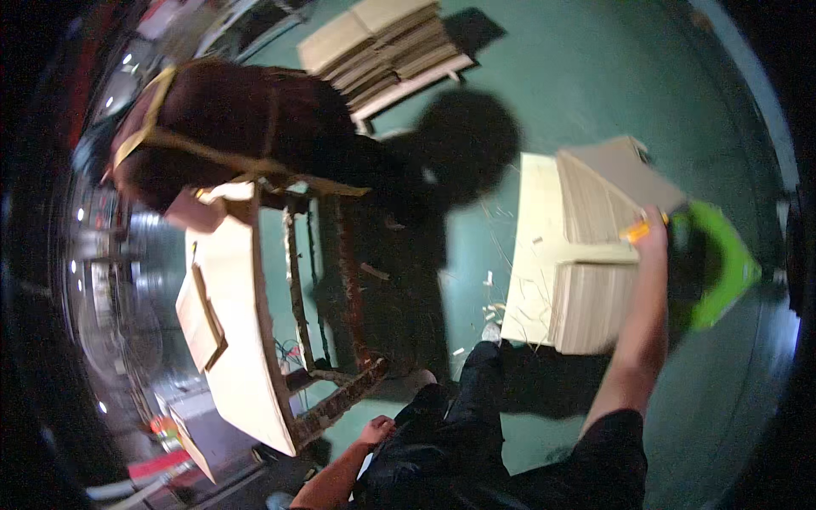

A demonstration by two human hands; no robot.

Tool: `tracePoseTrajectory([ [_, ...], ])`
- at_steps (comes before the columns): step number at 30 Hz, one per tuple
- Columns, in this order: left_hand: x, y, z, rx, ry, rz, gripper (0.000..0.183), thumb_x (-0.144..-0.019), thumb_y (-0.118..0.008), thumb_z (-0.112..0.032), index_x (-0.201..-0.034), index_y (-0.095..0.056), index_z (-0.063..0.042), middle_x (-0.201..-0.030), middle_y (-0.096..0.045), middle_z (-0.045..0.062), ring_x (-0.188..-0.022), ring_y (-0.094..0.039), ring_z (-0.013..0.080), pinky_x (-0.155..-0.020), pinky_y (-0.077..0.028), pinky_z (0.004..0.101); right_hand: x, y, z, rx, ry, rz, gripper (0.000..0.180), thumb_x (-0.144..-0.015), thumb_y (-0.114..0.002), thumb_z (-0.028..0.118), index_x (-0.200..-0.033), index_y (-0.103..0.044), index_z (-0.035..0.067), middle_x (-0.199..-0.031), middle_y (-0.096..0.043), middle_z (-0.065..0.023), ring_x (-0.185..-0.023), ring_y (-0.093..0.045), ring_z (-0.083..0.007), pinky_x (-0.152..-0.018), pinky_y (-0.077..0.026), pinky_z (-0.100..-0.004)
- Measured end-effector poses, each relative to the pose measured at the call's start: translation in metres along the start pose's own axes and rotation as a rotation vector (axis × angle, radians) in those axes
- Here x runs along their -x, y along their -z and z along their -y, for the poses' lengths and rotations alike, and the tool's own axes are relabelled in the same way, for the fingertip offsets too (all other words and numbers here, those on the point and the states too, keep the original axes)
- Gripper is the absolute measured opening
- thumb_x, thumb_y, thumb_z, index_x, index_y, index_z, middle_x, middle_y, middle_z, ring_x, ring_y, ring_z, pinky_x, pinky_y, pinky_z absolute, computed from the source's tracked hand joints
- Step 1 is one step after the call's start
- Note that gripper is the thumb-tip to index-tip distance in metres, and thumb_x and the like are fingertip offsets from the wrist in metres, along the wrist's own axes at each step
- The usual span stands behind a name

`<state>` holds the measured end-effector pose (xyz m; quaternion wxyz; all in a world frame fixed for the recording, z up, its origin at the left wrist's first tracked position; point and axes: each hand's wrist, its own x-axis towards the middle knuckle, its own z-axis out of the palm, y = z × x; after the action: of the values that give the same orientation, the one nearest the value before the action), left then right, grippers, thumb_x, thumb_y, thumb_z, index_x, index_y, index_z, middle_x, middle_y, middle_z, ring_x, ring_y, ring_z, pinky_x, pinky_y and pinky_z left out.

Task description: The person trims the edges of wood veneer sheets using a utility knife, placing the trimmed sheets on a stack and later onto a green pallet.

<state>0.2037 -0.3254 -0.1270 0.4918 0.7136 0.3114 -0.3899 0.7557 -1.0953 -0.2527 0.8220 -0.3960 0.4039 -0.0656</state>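
Note:
My right hand (651, 234) reaches out to the right, closed around a yellow-orange handled tool (637, 231); motion blur hides its exact kind. Just beside that hand is a stack of thin wooden panels (593, 201), with a greyish panel (628, 167) on top. A second panel stack (590, 306) stands nearer me, partly behind my forearm. Both rest on a pale yellowish sheet (534, 255) on the floor. My left hand (379, 429) is low beside my left thigh, fingers curled; whether anything is in it is hidden.
A co-worker (255, 121) in a dark top with tan straps bends over a pale-topped worktable (245, 331) on rusty metal legs. Wooden panels (203, 319) lie on it. Stacked boards (382, 44) sit on a pallet behind. A bright green object (727, 264) stands right; scraps litter the floor.

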Motion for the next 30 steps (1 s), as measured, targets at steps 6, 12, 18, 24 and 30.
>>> tracePoseTrajectory([
  [6,0.003,-0.021,-0.005,0.071,-0.01,-0.068,0.032,-0.107,-0.06,-0.032,-0.119,-0.069,-0.005,-0.096,-0.075,0.01,-0.091,-0.071,0.0197,-0.083,-0.057,0.0382,0.156,0.076,-0.01,0.309,0.027,0.113,0.048,-0.101,-0.068,0.035,-0.142,-0.06,0.012,-0.139,-0.061,-0.0102,-0.118,-0.06,-0.0275,-0.098,-0.053,-0.0456],
  [12,-0.005,-0.018,-0.042,-0.123,-0.309,-0.053,0.033,-0.102,-0.062,-0.036,-0.117,-0.073,-0.009,-0.105,-0.078,0.012,-0.1,-0.074,0.028,-0.089,-0.057,0.0413,0.339,-0.064,0.105,1.254,0.291,0.497,0.01,-0.077,-0.074,0.009,-0.08,-0.065,0.006,-0.074,-0.064,0.0008,-0.068,-0.06,-0.0124,-0.062,-0.049,-0.0328],
  [18,0.02,0.016,-0.133,-0.294,-0.839,-0.166,0.049,-0.097,-0.071,-0.04,-0.126,-0.065,-0.001,-0.124,-0.069,0.024,-0.116,-0.067,0.041,-0.098,-0.053,0.0482,0.607,-0.255,0.11,2.166,0.452,0.846,0.022,-0.064,-0.08,0.009,-0.07,-0.061,-0.001,-0.059,-0.054,-0.0045,-0.061,-0.056,-0.0107,-0.057,-0.045,-0.0347],
  [24,0.18,0.073,-0.216,-0.414,-1.446,-0.251,0.101,-0.081,-0.084,-0.058,-0.155,-0.043,-0.003,-0.158,-0.047,0.028,-0.15,-0.043,0.0434,-0.119,-0.039,0.0533,0.796,-0.324,0.08,2.349,0.905,1.46,0.03,-0.062,-0.086,0.014,-0.089,-0.077,0.004,-0.077,-0.07,-0.0149,-0.07,-0.067,-0.0326,-0.068,-0.053,-0.0401],
  [30,0.304,0.133,-0.134,-0.153,-1.328,-0.07,0.043,-0.103,-0.066,-0.034,-0.133,-0.057,-0.005,-0.101,-0.07,0.024,-0.096,-0.07,0.0429,-0.082,-0.054,0.0516,0.934,-0.384,0.013,2.014,1.157,1.87,0.032,-0.063,-0.088,0.016,-0.092,-0.077,0.007,-0.084,-0.07,-0.01,-0.082,-0.066,-0.0328,-0.073,-0.051,-0.042],
])
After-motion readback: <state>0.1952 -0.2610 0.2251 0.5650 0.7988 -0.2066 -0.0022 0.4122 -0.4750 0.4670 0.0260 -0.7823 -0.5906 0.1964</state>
